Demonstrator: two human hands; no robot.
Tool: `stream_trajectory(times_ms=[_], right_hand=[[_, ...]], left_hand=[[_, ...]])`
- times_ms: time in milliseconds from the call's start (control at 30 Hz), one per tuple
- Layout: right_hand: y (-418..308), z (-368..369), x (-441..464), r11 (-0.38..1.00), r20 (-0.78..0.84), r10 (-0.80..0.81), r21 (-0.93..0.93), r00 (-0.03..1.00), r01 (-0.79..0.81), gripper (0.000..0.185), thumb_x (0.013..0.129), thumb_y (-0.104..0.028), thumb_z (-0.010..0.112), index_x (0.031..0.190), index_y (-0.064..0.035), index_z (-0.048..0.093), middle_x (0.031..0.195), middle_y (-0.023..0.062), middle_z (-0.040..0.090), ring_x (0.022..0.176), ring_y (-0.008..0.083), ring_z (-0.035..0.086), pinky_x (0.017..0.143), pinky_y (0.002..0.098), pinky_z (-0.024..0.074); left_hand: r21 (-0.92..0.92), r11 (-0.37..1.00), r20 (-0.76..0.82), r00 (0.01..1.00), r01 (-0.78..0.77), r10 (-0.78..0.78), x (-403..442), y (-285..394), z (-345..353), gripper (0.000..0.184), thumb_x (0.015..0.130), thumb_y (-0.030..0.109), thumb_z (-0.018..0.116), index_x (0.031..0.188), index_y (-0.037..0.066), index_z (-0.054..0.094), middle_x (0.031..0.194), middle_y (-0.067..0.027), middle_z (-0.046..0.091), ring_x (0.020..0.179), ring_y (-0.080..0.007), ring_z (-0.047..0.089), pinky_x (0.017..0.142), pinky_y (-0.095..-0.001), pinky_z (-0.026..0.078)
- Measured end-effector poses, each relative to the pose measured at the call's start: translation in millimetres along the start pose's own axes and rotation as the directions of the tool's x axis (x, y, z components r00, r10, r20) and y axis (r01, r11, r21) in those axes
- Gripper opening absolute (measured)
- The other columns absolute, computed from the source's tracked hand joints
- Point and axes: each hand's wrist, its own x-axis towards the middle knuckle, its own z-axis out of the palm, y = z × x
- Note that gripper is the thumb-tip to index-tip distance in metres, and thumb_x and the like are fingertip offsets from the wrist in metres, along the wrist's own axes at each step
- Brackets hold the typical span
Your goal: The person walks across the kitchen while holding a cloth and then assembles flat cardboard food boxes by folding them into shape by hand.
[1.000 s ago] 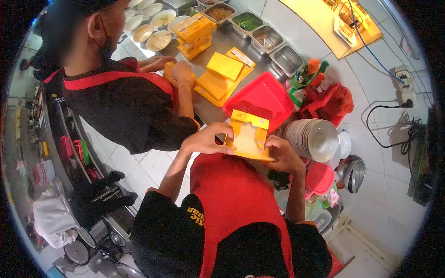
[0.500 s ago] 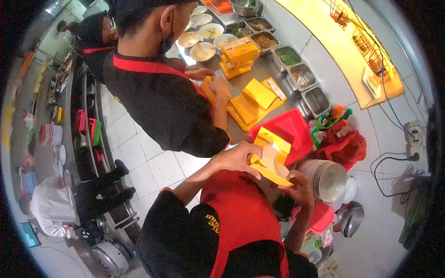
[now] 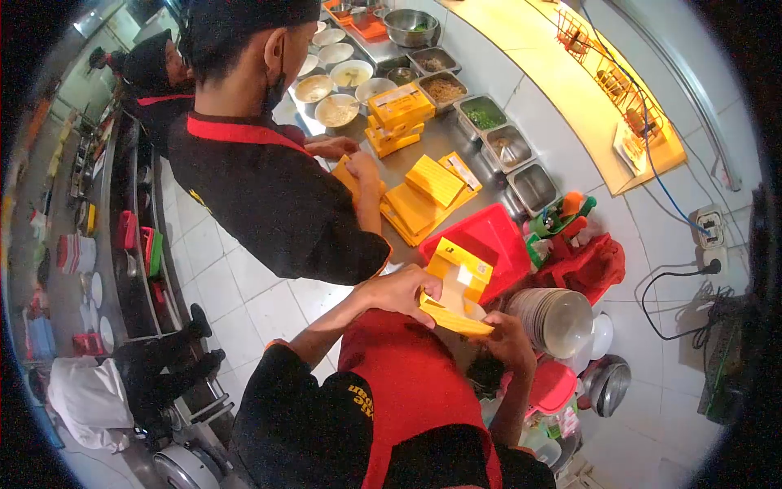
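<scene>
Between my two hands is a yellow box (image 3: 458, 316), partly folded, its lid standing up and its pale inside showing. My left hand (image 3: 403, 295) grips the box's left corner, thumb on the front wall. At the right corner, my right hand (image 3: 508, 338) holds the same box with fingers bent round it. Behind the box lies a red tray (image 3: 509, 236). Flat yellow boxes (image 3: 411, 210) are piled beyond it on the steel counter, and folded yellow boxes (image 3: 399, 107) are stacked farther back.
A co-worker (image 3: 269, 179) at the left handles another yellow box. Stacked plates (image 3: 562, 322) stand right of my right hand. Bowls (image 3: 336, 111) and metal containers (image 3: 533, 187) line the counter. A utensil holder (image 3: 547, 220) is beside a red basket (image 3: 603, 269).
The front wall of the box, low and flat a second ago, now stands up between my hands. The view has shifted. Both my hands still hold the box.
</scene>
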Motion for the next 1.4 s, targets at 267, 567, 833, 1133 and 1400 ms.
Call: stream_trajectory(times_ms=[267, 567, 833, 1133, 1400], right_hand=[[2.1, -8.4, -4.4, 0.981, -0.065, -0.192, -0.039, 0.979, 0.190, 0.027, 0.082, -0.002, 0.080, 0.103, 0.0018, 0.063, 0.100, 0.0041, 0.068, 0.092, 0.0108, 0.062, 0.082, 0.0288, 0.0522], [8.7, -11.8, -1.0, 0.999, 0.269, 0.034, 0.016, 0.962, -0.040, 0.022, 0.086, 0.002, 0.071, 0.108, 0.0009, 0.065, 0.102, 0.0056, 0.070, 0.094, 0.0136, 0.065, 0.084, 0.0321, 0.0549], [10.6, -5.0, 1.4, 1.000, 0.110, 0.022, -0.015, 0.994, -0.020, 0.025, 0.082, 0.003, 0.074, 0.106, 0.0006, 0.065, 0.098, 0.0065, 0.069, 0.094, 0.0172, 0.066, 0.083, 0.0316, 0.0545], [10.2, -1.1, 22.1, 0.771, -0.176, -0.536, -0.500, 0.826, 0.394, 0.023, 0.075, 0.002, 0.077, 0.094, 0.0008, 0.064, 0.113, 0.0149, 0.065, 0.097, 0.0315, 0.066, 0.083, 0.0376, 0.0544], [-4.2, 20.0, 26.7, 0.742, -0.447, -0.624, -0.596, 0.640, 0.308, 0.022, 0.078, -0.003, 0.078, 0.097, 0.0042, 0.067, 0.140, 0.0265, 0.050, 0.100, 0.0310, 0.068, 0.079, 0.0356, 0.0550]], left_hand=[[-0.098, 0.987, -0.163, 0.980, -0.127, 0.110, 4.9, -6.9, 6.7, 0.040, 0.073, 0.023, 0.089, 0.094, 0.005, 0.061, 0.075, -0.0045, 0.062, 0.068, -0.0152, 0.057, 0.062, -0.0332, 0.046], [-0.019, 0.996, 0.040, 0.996, -0.082, 0.083, 3.5, -17.4, 8.5, 0.038, 0.072, 0.015, 0.088, 0.097, 0.004, 0.062, 0.091, -0.0061, 0.067, 0.083, -0.0217, 0.064, 0.073, -0.0349, 0.050], [0.034, 0.999, -0.057, 0.998, 0.019, -0.017, 6.7, -1.4, -5.8, 0.035, 0.070, 0.016, 0.088, 0.091, 0.004, 0.062, 0.094, -0.0095, 0.066, 0.085, -0.0268, 0.063, 0.073, -0.0367, 0.050], [0.196, 0.979, -0.467, 0.873, -0.051, 0.139, 14.6, -3.6, 5.2, 0.036, 0.068, 0.015, 0.088, 0.092, 0.000, 0.065, 0.111, -0.0142, 0.069, 0.107, -0.0331, 0.065, 0.091, -0.0373, 0.052], [0.036, 0.991, -0.586, 0.806, 0.126, -0.081, 22.1, -16.1, 31.9, 0.032, 0.070, 0.006, 0.084, 0.097, 0.000, 0.069, 0.109, -0.0153, 0.071, 0.079, -0.0289, 0.068, 0.071, -0.0367, 0.054]])
